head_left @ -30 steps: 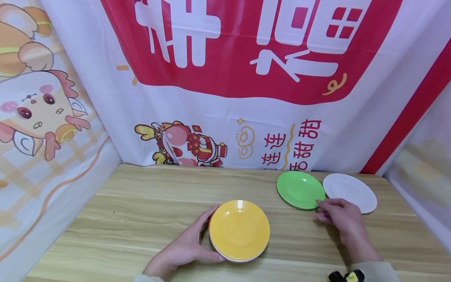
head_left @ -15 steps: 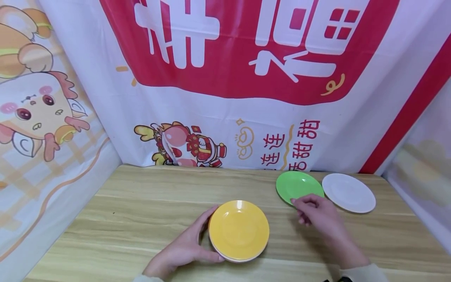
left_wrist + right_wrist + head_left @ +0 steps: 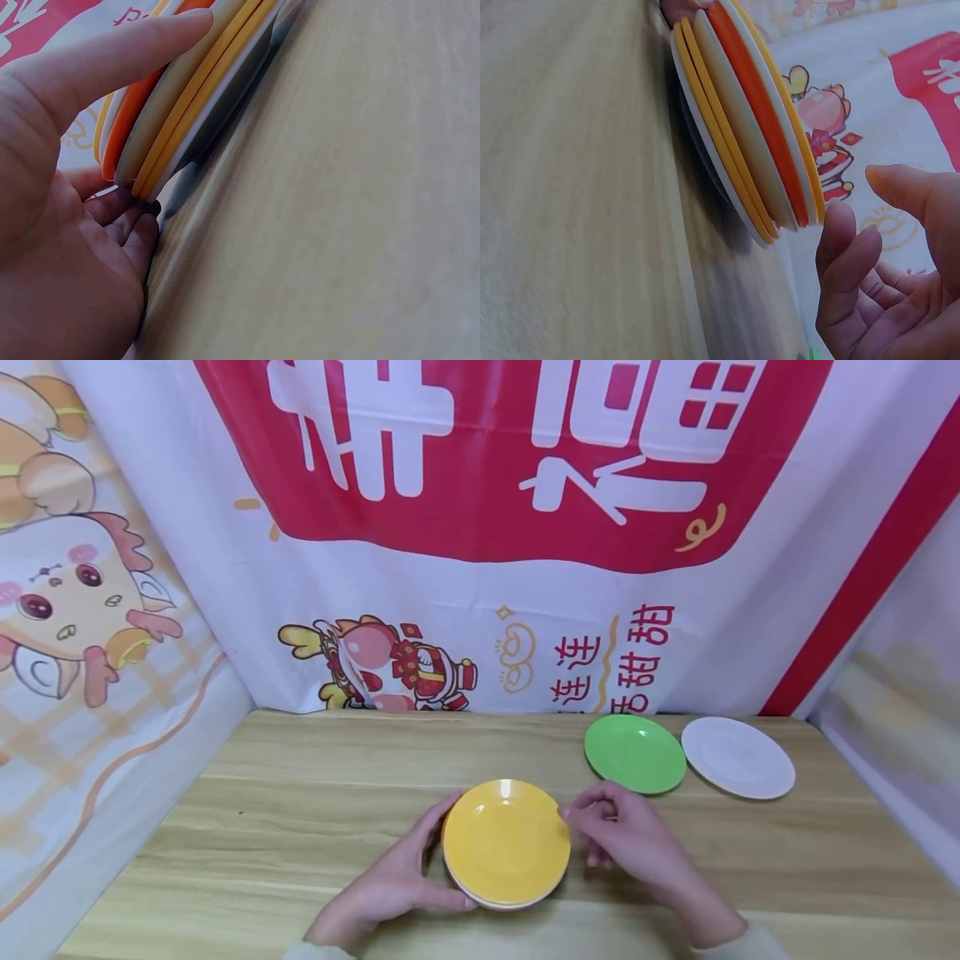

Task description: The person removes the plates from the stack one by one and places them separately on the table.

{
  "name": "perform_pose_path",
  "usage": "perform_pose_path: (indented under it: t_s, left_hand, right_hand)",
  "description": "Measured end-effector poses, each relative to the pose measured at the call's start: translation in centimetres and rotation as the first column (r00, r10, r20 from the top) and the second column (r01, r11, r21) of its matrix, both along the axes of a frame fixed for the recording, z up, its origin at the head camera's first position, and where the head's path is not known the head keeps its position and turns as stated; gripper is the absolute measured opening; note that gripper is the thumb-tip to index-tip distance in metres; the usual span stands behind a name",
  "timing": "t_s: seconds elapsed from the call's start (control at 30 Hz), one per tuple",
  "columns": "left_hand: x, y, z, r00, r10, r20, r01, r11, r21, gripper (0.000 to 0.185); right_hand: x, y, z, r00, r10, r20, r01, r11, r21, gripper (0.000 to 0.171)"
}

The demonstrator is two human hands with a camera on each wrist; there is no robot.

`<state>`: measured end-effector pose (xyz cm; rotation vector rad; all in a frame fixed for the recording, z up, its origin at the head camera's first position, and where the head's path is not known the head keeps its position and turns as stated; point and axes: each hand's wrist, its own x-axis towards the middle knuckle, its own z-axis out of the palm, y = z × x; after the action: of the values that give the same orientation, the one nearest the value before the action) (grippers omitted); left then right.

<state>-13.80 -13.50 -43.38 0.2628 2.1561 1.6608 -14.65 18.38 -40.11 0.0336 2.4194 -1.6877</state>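
A stack of several round plates (image 3: 739,112) stands at the middle of the table, a yellow plate (image 3: 506,843) on top. Seen edge-on in both wrist views, its rims are yellow, white, orange and cream, with a dark, shadowed underside. My left hand (image 3: 393,881) grips the stack's left side, thumb (image 3: 142,49) on the near rim and fingers farther round. At the right rim is my right hand (image 3: 630,839), fingers loosely bent. In the right wrist view its thumb stands apart from the fingers, with no plate between them; whether a fingertip touches the rim, I cannot tell.
A green plate (image 3: 636,756) and a white plate (image 3: 738,758) lie side by side at the back right of the wooden table (image 3: 300,793). Printed cloth (image 3: 360,577) hangs along the back and both sides.
My right hand has moved left from beside the green and white plates to the stack's right rim. The left hand keeps its hold. The head view has shifted slightly.
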Motion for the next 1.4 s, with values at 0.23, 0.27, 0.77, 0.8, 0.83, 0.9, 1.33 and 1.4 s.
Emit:
perform_pose_path:
  t_s: [0.23,0.27,0.77,0.8,0.83,0.9,1.33,1.4]
  left_hand:
    - [-0.1,0.1,-0.1,1.0,0.001,0.002,-0.001,1.0,0.01,0.119]
    - [-0.1,0.2,-0.2,1.0,-0.001,0.001,0.001,1.0,0.01,0.119]
    - [0.2,0.1,-0.6,1.0,-0.01,-0.009,0.01,1.0,0.029,0.12]
    - [0.2,0.1,-0.6,1.0,-0.012,-0.009,0.012,0.999,0.032,0.12]
    - [0.1,0.2,-0.5,1.0,-0.015,-0.01,0.015,0.999,0.035,0.12]
    - [0.1,0.2,-0.4,1.0,-0.017,-0.016,0.017,0.999,0.034,0.12]
    - [-0.2,-0.2,-0.4,0.999,-0.029,-0.042,0.029,1.0,0.005,0.12]
    - [-0.1,-0.2,-0.5,0.999,-0.022,-0.045,0.022,1.0,0.004,0.12]
  right_hand:
    - [0.5,-1.0,-0.1,0.999,0.034,-0.007,-0.034,0.999,0.042,0.046]
    - [0.6,-1.1,-0.1,0.999,0.032,-0.004,-0.031,0.998,0.053,0.046]
    - [1.0,-1.6,-0.5,1.0,0.006,-0.009,-0.005,0.995,0.098,0.042]
    - [1.0,-1.6,-0.5,1.0,0.002,-0.008,-0.001,0.995,0.104,0.041]
    - [1.0,-1.6,-0.5,1.0,-0.003,-0.008,0.004,0.994,0.11,0.04]
    - [0.9,-1.7,-0.4,1.0,-0.011,-0.007,0.011,0.992,0.124,0.039]
    - [0.5,-1.7,-0.7,1.0,0.012,-0.01,-0.011,0.99,0.139,0.038]
    - [0.4,-1.7,-0.7,1.0,0.021,-0.008,-0.02,0.991,0.131,0.036]
